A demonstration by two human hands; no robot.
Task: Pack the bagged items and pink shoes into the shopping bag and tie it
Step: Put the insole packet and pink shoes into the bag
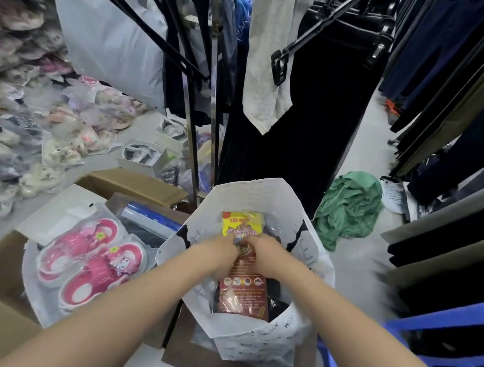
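Both hands reach down into the white bag (252,345), which stands open on a box (191,361). The left hand (224,253) and right hand (265,254) meet over a red-and-yellow packet (242,296), fingers curled and gripping it near its middle (the fingertips themselves are hidden). The packet stands upright inside the bag, against dark bagged items (277,306). The pink shoes (90,261), in clear wrap, lie side by side outside the bag, just to its left. A green cloth (348,208) lies on the floor beyond the bag, and a blue stool (440,357) sits at the right.
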